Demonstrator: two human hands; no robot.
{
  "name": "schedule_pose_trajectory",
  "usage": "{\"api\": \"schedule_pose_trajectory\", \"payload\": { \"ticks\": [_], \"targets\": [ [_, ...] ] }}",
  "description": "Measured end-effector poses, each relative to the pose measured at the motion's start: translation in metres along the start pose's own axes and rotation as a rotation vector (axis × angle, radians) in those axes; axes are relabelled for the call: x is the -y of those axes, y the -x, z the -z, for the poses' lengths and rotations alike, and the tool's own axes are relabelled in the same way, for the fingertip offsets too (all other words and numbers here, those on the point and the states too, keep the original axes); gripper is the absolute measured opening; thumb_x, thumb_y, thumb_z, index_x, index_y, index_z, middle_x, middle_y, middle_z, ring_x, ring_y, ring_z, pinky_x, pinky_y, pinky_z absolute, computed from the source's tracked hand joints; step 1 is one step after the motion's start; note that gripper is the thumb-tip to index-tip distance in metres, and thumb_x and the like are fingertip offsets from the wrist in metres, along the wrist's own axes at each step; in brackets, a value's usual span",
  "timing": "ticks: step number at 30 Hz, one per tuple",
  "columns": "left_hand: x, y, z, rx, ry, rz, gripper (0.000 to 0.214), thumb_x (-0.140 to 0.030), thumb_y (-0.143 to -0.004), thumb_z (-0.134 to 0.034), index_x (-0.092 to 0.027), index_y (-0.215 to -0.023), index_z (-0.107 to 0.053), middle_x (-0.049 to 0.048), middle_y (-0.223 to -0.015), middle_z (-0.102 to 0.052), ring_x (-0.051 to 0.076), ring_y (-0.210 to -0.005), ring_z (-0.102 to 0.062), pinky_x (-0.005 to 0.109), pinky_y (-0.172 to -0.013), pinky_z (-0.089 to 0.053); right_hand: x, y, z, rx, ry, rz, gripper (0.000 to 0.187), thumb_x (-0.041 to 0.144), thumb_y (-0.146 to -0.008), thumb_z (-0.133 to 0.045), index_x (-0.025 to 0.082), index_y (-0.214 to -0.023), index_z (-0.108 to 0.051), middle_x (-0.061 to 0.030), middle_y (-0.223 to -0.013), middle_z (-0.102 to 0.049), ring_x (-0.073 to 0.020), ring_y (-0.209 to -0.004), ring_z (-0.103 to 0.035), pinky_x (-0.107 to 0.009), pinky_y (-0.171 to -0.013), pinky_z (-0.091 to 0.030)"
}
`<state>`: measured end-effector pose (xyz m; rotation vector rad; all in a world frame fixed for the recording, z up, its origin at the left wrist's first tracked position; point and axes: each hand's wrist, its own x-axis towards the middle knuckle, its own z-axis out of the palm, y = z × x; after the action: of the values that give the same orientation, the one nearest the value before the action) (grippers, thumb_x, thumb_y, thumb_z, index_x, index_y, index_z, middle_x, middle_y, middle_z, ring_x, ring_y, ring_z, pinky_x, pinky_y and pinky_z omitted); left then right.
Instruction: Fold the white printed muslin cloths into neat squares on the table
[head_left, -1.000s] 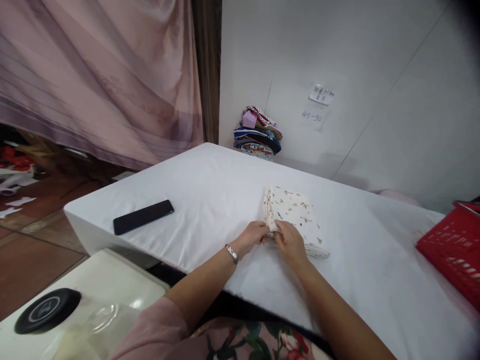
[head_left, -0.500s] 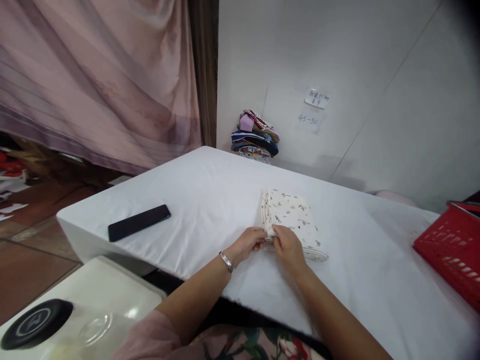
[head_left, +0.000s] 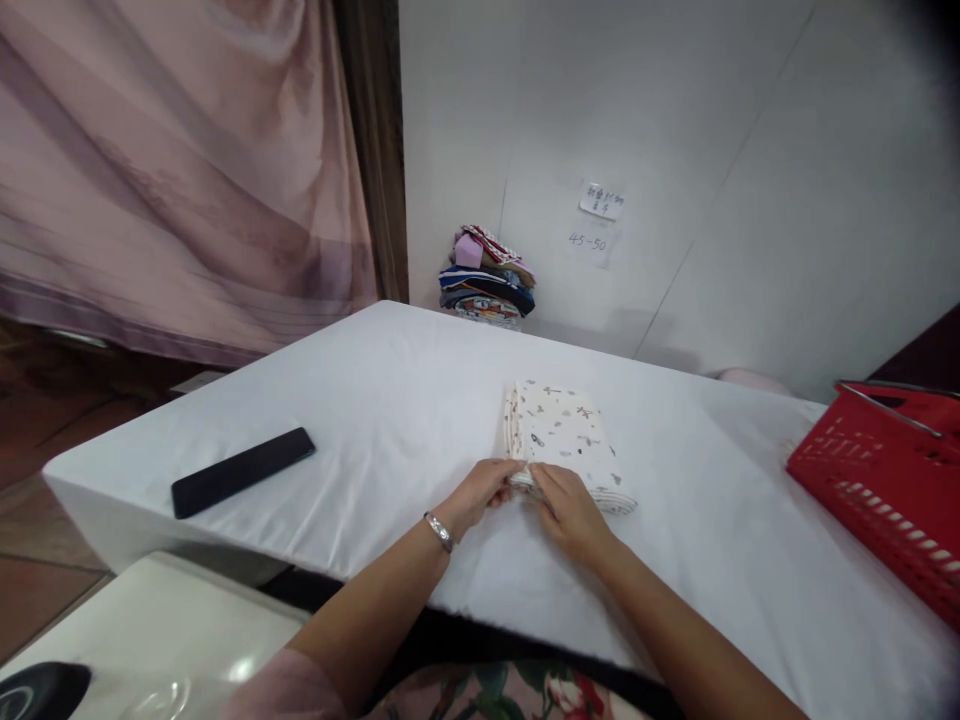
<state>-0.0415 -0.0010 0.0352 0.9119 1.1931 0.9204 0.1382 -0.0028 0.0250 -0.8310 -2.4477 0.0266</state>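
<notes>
A folded cream cloth (head_left: 561, 435) with small dark prints lies on the white table (head_left: 405, 400). Both hands grip its near left corner. My left hand (head_left: 480, 492), with a silver bracelet at the wrist, pinches the cloth's edge from the left. My right hand (head_left: 566, 508) rests on the near edge with fingers curled onto the fabric. The two hands touch each other at the corner.
A black phone (head_left: 241, 470) lies on the table's left part. A red basket (head_left: 885, 475) stands at the right edge. A stack of folded clothes (head_left: 486, 274) sits at the far side against the wall, under paper notes (head_left: 596, 215). A pink curtain (head_left: 172, 170) hangs on the left.
The view has swung to the right, so everything sits further left in the picture. Both hands stay on the cloth's near corner, with hardly any movement.
</notes>
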Motion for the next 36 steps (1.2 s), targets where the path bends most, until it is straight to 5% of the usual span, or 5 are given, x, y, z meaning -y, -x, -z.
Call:
{"api": "schedule_pose_trajectory", "payload": {
  "ticks": [10,21,28,36],
  "targets": [
    [-0.019,-0.005,-0.009,0.123,0.296,0.12,0.026,-0.038,-0.071,-0.058,-0.014,-0.078,-0.053,0.0014,-0.065,-0.059,0.003,-0.04,-0.033,0.017,-0.037,-0.012,-0.048,0.046,0.026,-0.015,0.268,-0.235,0.044,0.025,-0.085,-0.046,0.015,-0.127,-0.047,-0.012,-0.118,-0.056,-0.0243,-0.107,-0.05,-0.041,-0.091,-0.038],
    [-0.031,-0.007,-0.015,0.173,0.508,0.142,0.018,-0.03,-0.077,-0.057,-0.016,-0.076,-0.046,0.0021,-0.068,-0.059,0.001,-0.039,-0.032,0.012,-0.033,-0.016,-0.033,0.032,0.016,-0.112,0.272,-0.223,0.063,0.034,-0.082,-0.053,0.013,-0.137,-0.031,-0.0153,-0.124,-0.051,-0.0266,-0.112,-0.046,-0.044,-0.094,-0.034],
    [-0.037,-0.007,-0.019,0.132,0.541,0.18,0.022,-0.03,-0.076,-0.059,-0.017,-0.07,-0.042,0.003,-0.071,-0.06,0.001,-0.039,-0.032,0.012,-0.033,-0.019,-0.036,0.021,0.01,-0.112,0.355,-0.324,0.067,0.024,-0.079,-0.052,0.015,-0.14,-0.024,-0.0146,-0.123,-0.052,-0.0272,-0.11,-0.046,-0.045,-0.093,-0.031],
    [-0.022,-0.004,-0.015,0.09,0.36,0.153,0.022,-0.033,-0.072,-0.061,-0.016,-0.072,-0.047,-0.0021,-0.059,-0.053,0.003,-0.04,-0.033,0.016,-0.036,-0.015,-0.065,0.064,0.031,-0.041,0.407,-0.458,0.064,0.012,-0.076,-0.045,0.018,-0.138,-0.031,-0.0105,-0.115,-0.056,-0.0254,-0.1,-0.05,-0.037,-0.078,-0.043]
  ]
}}
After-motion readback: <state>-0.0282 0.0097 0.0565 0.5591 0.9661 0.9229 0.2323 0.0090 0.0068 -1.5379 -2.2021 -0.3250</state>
